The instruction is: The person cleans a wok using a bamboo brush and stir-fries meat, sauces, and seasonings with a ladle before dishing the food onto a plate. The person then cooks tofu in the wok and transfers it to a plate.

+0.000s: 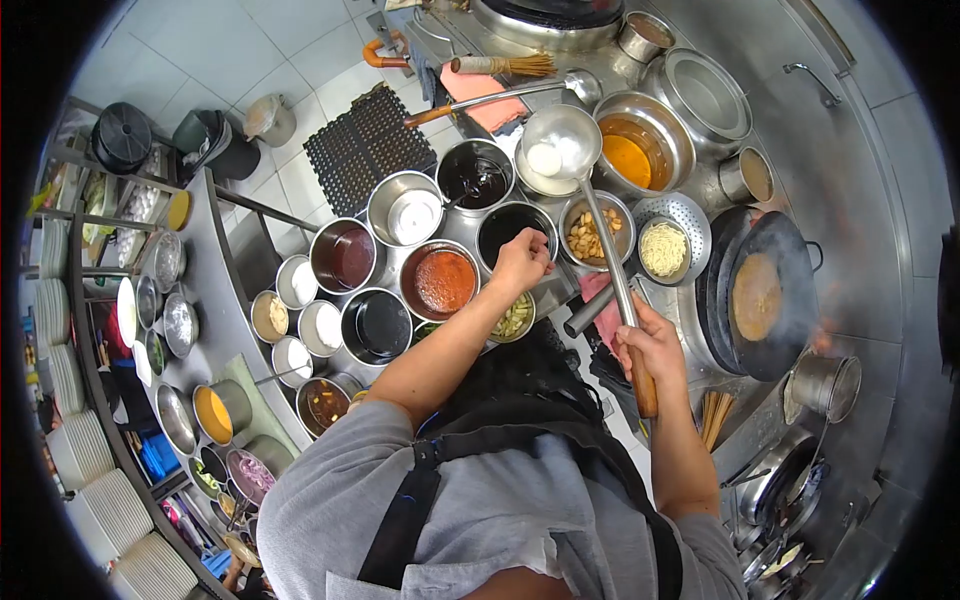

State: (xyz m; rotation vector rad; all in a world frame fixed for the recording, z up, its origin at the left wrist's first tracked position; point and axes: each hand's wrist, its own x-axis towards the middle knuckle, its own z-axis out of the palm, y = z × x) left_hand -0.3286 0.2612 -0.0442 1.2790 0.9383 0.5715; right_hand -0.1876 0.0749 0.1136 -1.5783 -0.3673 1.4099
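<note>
My right hand (pixel 650 348) grips the wooden handle of a long steel ladle (pixel 608 235). The ladle's round bowl reaches forward over a pot with pale contents, and something white shows in it. Over a pot of dark liquid (pixel 505 222) hangs my left hand (pixel 524 262), its fingers curled together; whatever they pinch, if anything, is hidden. Beside that hand stand a pot of red sauce (pixel 440 280), a bowl of browned pieces (pixel 588 238) and a pot of chopped green pieces (pixel 514 318).
On the right, a smoking wok (pixel 710 300) holds a flat brown round of food (pixel 757 297). A perforated strainer (pixel 697 225) with noodles (pixel 663 250) sits beside it. Ahead are a pot of orange liquid (pixel 626 160) and another ladle (pixel 490 103). Several seasoning pots stand left.
</note>
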